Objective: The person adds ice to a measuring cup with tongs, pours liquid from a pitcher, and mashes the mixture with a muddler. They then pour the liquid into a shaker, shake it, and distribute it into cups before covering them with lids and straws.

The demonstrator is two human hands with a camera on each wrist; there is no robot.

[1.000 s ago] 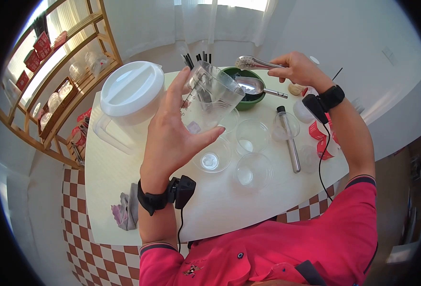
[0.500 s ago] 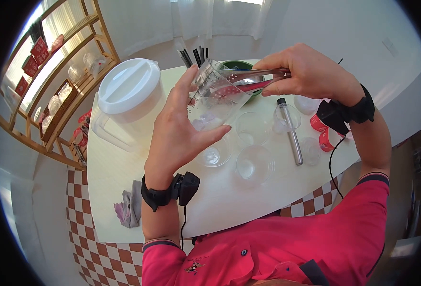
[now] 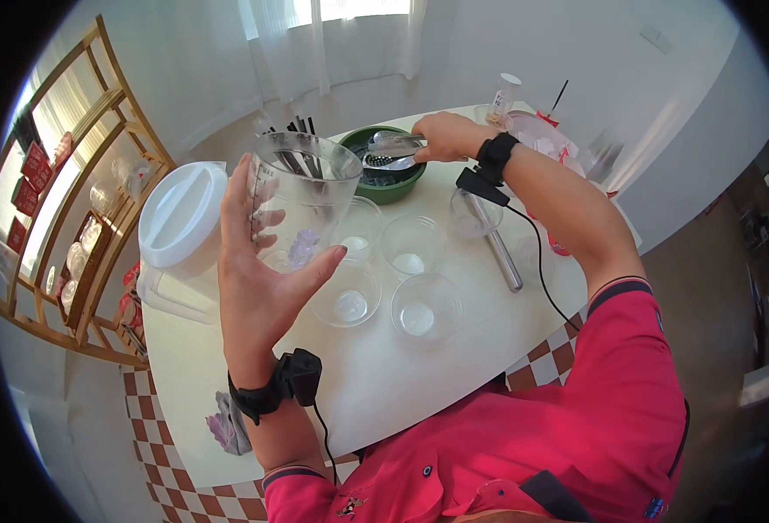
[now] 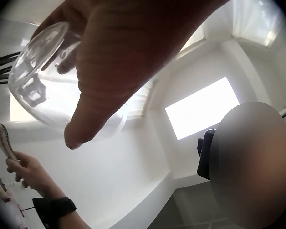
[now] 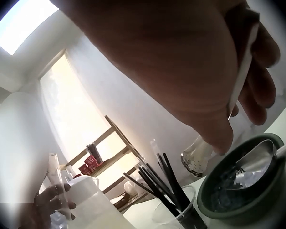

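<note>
My left hand (image 3: 262, 301) holds up a clear measuring cup (image 3: 336, 205) with dark markings, its fingers and thumb around the wall. A few ice cubes (image 3: 303, 247) lie at the bottom of the cup. In my right hand (image 3: 456, 138) are metal tongs (image 5: 196, 157) with perforated ends, lowered at the green bowl (image 3: 395, 193). A metal scoop (image 5: 257, 162) rests in that bowl, among ice. The left wrist view shows the cup from below, with the thumb across it.
Several clear plastic cups (image 3: 426, 314) stand mid-table. Right of them, a metal rod (image 3: 504, 261) lies by another clear cup (image 3: 476, 218). A lidded white pitcher (image 3: 182, 218) is at left, black straws (image 3: 304, 131) behind the raised cup, a grey cloth (image 3: 230, 425) at the near-left edge.
The tongs went into the tilted cup, then came out and back to the green bowl. More ice now lies in the cup, which stands more upright. The head view has turned right.
</note>
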